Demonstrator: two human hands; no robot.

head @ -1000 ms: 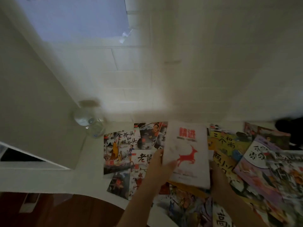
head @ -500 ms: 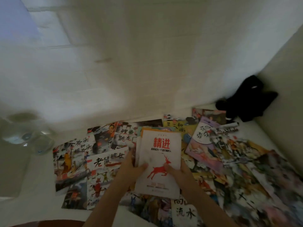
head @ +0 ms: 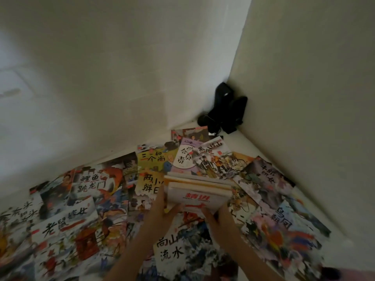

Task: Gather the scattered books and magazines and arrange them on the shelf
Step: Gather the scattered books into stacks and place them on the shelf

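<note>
Both your forearms reach forward, and your left hand (head: 162,207) and right hand (head: 218,217) grip a small stack of books (head: 197,191) from either side, fingers curled round its near corners, the white top cover tipped almost flat. It hovers over picture books (head: 85,199) strewn across the white surface (head: 304,196). Black speakers (head: 227,110) sit in the wall corner.

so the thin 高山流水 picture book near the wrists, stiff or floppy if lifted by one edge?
Probably floppy: the 高山流水 book looks thin and wide, lying flat among overlapping covers. Likely light. Its glossy-looking cover may slide on the books beneath, so pushing could shift neighbours. Both hands, left and right, are busy holding the stack.
</note>
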